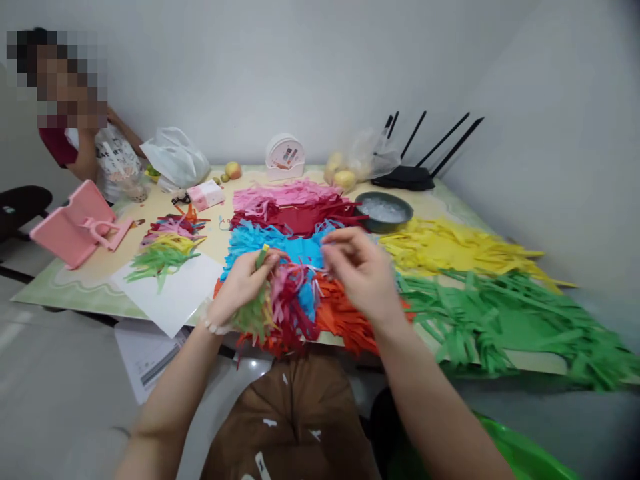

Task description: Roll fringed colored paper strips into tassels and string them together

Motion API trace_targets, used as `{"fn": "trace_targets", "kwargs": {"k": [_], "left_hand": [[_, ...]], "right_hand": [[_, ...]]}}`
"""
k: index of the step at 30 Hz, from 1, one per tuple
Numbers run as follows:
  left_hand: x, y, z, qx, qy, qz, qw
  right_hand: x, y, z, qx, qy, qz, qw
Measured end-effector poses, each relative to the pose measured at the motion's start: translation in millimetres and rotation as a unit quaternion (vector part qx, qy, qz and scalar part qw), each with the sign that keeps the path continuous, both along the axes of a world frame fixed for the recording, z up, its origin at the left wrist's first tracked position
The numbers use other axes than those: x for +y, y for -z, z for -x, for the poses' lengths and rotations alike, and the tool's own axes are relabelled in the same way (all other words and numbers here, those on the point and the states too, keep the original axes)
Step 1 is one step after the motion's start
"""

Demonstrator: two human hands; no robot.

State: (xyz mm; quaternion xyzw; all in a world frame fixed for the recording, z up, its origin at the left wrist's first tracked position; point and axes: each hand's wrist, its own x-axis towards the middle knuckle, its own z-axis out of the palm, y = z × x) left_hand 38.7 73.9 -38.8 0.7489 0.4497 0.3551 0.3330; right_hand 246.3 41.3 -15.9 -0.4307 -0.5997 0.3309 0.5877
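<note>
My left hand point(253, 277) is closed round the top of a bundle of fringed strips point(293, 300) in green, yellow, pink, dark red and blue. A short green and yellow end pokes up between its thumb and fingers. To the right, my right hand point(355, 270) is raised with its fingers pinched together. Pale thin strands run near its fingertips, but what it grips is too small to make out. Below and behind both hands lie fringed sheets in blue point(250, 243), orange point(345, 313), dark red point(300, 219) and pink point(287, 193).
Yellow point(450, 247) and green point(520, 320) fringed sheets spread rightward. A dark bowl point(385, 212), black router point(405, 177) and bagged fruit point(345, 179) stand behind. Leftward are a pink tablet stand point(75, 227), white paper point(173, 293), finished-looking tassels point(167, 243) and a seated person point(107, 150).
</note>
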Motion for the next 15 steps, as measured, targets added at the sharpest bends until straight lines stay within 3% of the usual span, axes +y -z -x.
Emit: {"fn": "trace_targets", "kwargs": {"k": [2,4,8,11,13,15], "left_hand": [[-14,-7.2,-6,-0.012,0.042,0.042,0.998],[-24,-10.4,-9,-0.022,0.062,0.07,0.995],[-34,-8.6,-7,-0.099,0.079,0.149,0.981],[-37,-5.0,0,-0.209,0.092,0.242,0.943],[-38,-2.7,4,-0.248,0.078,0.286,0.922],[-38,-0.2,7,-0.257,0.048,0.29,0.921]], "right_hand": [[-4,4.8,26,-0.036,-0.087,0.024,0.995],[-6,5.3,39,-0.057,-0.121,0.024,0.991],[-3,5.4,37,-0.087,-0.117,0.022,0.989],[1,9.8,32,-0.091,-0.119,0.02,0.989],[0,13.1,30,-0.089,-0.114,0.013,0.989],[-4,15.2,30,-0.083,-0.095,0.01,0.992]]}}
